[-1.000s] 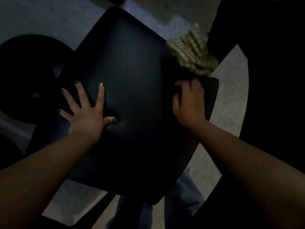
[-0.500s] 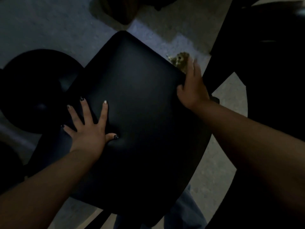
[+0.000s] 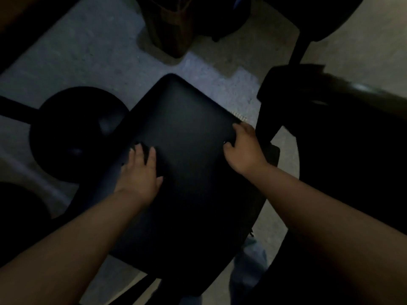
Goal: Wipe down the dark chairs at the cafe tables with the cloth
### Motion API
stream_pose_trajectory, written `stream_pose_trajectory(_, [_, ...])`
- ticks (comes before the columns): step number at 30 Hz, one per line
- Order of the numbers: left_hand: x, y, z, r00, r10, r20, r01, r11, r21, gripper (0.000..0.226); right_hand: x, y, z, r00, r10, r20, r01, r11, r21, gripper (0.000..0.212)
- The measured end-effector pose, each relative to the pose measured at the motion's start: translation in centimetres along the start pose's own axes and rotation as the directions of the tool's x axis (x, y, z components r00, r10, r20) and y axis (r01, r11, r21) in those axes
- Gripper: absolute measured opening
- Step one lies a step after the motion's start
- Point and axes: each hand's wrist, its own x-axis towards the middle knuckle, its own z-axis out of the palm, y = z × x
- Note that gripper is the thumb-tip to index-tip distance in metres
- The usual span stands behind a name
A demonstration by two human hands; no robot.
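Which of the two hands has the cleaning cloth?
The right hand, curled over the chair seat's far right edge, where the cloth peeks out. The left hand lies flat and bare.

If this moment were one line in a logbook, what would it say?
step: wiping chair edge | left hand: flat on dark chair seat | right hand: at seat's right edge, over cloth, mostly hidden | light: dim

Dim speckled grey floor (image 3: pixel 92 62), round black pedestal base (image 3: pixel 74 130), brown bin (image 3: pixel 169 25) beyond
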Motion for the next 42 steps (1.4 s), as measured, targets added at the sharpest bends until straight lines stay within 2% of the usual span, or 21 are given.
stream_pose_trajectory(4, [-3.5,5.1,-4.5,0.992,0.060,-0.115,-0.089,0.958,-0.273,0.078,-2.6,-3.3,-5.4,0.994,-0.106,-0.016,0.106,0.993,0.048,0.055])
stream_pose_trajectory(8, [-5.9,10.2,-9.1,0.953,0.081,-0.292,-0.196,0.899,-0.391,0.070,-3.6,-5.3,-10.9,0.986,-0.164,0.041,0.157,0.977,0.145,0.055])
stream_pose_trajectory(11, [-7.2,14.2,-11.1,0.921,-0.011,-0.388,-0.183,0.869,-0.460,0.067,-3.6,-5.3,-15.0,0.964,-0.261,0.055,0.237,0.933,0.270,0.050])
stream_pose_trajectory(14, [-8.4,19.0,-12.6,0.879,-0.168,-0.445,-0.123,0.824,-0.554,0.061,-2.9,-3.6,-20.2,0.941,-0.338,0.014,0.310,0.878,0.366,0.043])
stream_pose_trajectory(18, [-9.3,26.6,-15.0,0.799,-0.359,-0.482,-0.151,0.656,-0.739,0.048,-1.4,2.3,-26.8,0.926,-0.376,0.040,0.342,0.878,0.336,0.037])
stream_pose_trajectory(19, [-9.1,28.3,-15.8,0.793,-0.367,-0.487,-0.168,0.636,-0.753,0.046,-0.7,3.9,-28.0,0.925,-0.375,0.057,0.340,0.887,0.312,0.035])
stream_pose_trajectory(21, [-8.2,31.3,-17.3,0.810,-0.318,-0.493,-0.180,0.665,-0.724,0.045,1.1,7.0,-29.6,0.933,-0.345,0.102,0.314,0.919,0.240,0.032])
stream_pose_trajectory(24, [-5.2,34.7,-19.0,0.896,-0.155,-0.415,-0.150,0.776,-0.613,0.052,4.6,10.4,-30.1,0.954,-0.248,0.169,0.217,0.958,0.186,0.030])
stream_pose_trajectory(27, [0.5,36.3,-19.6,0.974,-0.043,-0.225,-0.067,0.885,-0.461,0.061,8.7,13.0,-28.7,0.970,-0.147,0.193,0.111,0.977,0.184,0.030])
stream_pose_trajectory(29, [4.6,36.8,-19.5,0.997,-0.024,-0.078,-0.012,0.906,-0.423,0.065,11.1,14.4,-27.7,0.968,-0.094,0.233,0.050,0.982,0.184,0.032])
stream_pose_trajectory(32, [11.0,36.6,-19.2,0.990,-0.051,0.134,0.093,0.940,-0.327,0.066,14.8,15.8,-26.3,0.961,-0.053,0.271,0.017,0.991,0.133,0.032])
stream_pose_trajectory(34, [16.1,36.0,-18.8,0.974,-0.085,0.210,0.147,0.942,-0.301,0.067,18.2,16.5,-25.3,0.965,-0.043,0.260,0.006,0.990,0.139,0.030])
stream_pose_trajectory(36, [20.9,35.7,-17.6,0.967,-0.135,0.218,0.205,0.919,-0.337,0.066,21.9,17.2,-24.1,0.966,-0.029,0.258,-0.008,0.990,0.141,0.030])
stream_pose_trajectory(39, [26.3,36.7,-14.4,0.953,-0.237,0.189,0.299,0.839,-0.455,0.063,27.1,18.8,-21.7,0.948,0.009,0.318,-0.054,0.990,0.134,0.026])
stream_pose_trajectory(42, [30.7,38.3,-8.1,0.922,-0.286,0.260,0.385,0.749,-0.539,0.058,31.5,21.4,-18.6,0.917,-0.002,0.399,-0.033,0.996,0.082,0.021])
